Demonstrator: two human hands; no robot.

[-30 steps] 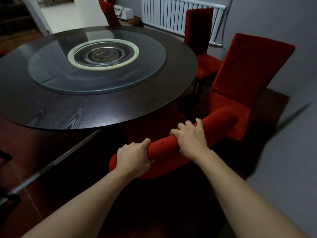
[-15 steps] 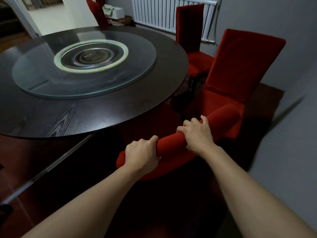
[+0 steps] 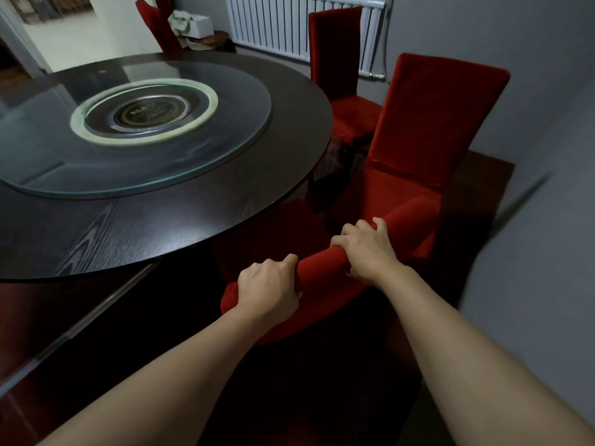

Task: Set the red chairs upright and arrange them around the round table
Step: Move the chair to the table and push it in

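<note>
Red velvet under both palms: my left hand [image 3: 269,289] and right hand [image 3: 367,249] are each wrapped round the top rail of the near chair [image 3: 318,263], which stands at the near-right edge of the round surface [image 3: 161,226], seat partly tucked under. I reckon this is the final nudge into place. Best to push evenly with both arms so it goes in square, and watch the right end: it sits just beside the next chair [image 3: 431,123]. Two more chairs stand farther round.
</note>
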